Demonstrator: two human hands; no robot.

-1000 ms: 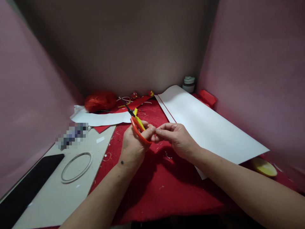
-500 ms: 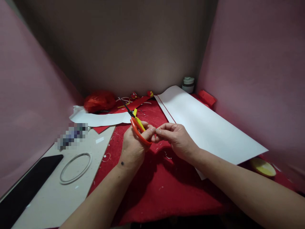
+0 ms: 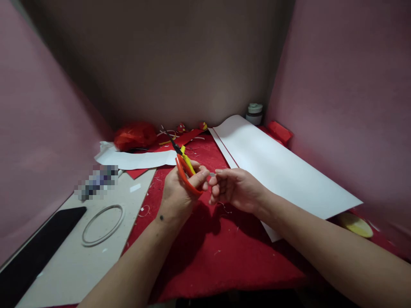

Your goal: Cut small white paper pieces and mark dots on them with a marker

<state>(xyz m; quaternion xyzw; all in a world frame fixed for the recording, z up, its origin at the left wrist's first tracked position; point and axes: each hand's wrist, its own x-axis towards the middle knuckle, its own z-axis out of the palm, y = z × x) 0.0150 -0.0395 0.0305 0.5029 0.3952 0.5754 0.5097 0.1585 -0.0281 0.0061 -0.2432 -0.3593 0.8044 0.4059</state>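
A pair of scissors (image 3: 182, 164) with orange-red handles, a yellow part and dark blades hangs in my left hand (image 3: 183, 188), blades pointing up and away. The same hand pinches a small pale, flat piece (image 3: 212, 174) between thumb and finger, its edge sticking out to the right. Close beside that piece is my right hand (image 3: 239, 188), palm partly turned up, its fingers loosely bent and apart. Whether a right fingertip touches the piece I cannot tell. Both hands are above the red cloth (image 3: 224, 256).
A large white sheet (image 3: 276, 171) lies on the right, and a white strip (image 3: 138, 160) on the left. A pale board (image 3: 105, 269) carries a white ring (image 3: 102, 226) and a black flat object (image 3: 48, 244). A red plastic bag (image 3: 135, 134) and a lidded jar (image 3: 254, 114) stand behind.
My right hand has loosened its pinch at the left fingertips and turned its palm more upward, showing the pale piece. My left hand keeps the scissors, nearly still.
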